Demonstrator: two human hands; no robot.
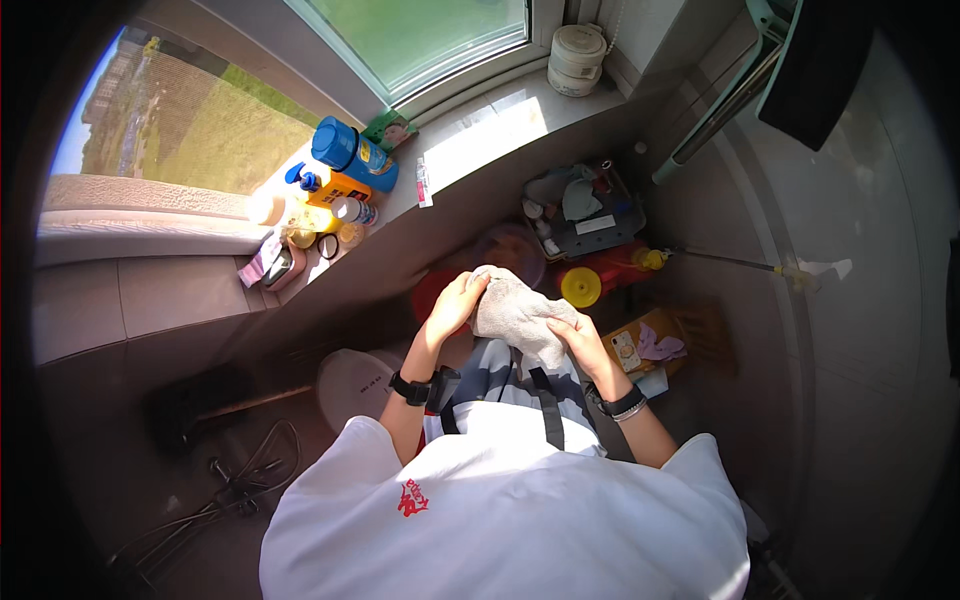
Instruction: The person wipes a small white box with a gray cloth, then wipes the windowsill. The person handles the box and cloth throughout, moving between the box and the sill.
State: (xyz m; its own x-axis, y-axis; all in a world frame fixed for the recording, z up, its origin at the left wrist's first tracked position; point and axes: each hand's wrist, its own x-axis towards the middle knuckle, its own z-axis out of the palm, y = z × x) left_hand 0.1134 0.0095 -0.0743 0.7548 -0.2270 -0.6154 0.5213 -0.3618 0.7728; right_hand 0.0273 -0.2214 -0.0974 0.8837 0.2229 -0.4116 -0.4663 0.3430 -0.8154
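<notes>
From the head view, looking straight down over the person's white shirt, both hands meet in front of the chest around a pale, crumpled cloth. The left hand is curled over the cloth's upper left end, fingers wrapped onto it. The right hand grips the cloth's lower right side, fingers closed into the fabric. The cloth is bunched between the two hands and held up in the air, above the person's lap and well clear of the floor. Each wrist carries a dark band.

Beyond the hands, on the floor, sits a red container with a yellow cap, and just behind it a dark crate filled with small odds and ends. To the right of the hands lies a brown box with a phone resting on it. Along the sunlit window ledge stand a blue bottle lying on its side, some smaller yellow bottles beside it, and a round white tub near the window corner. A long-handled mop lies across the tiled floor at right.
</notes>
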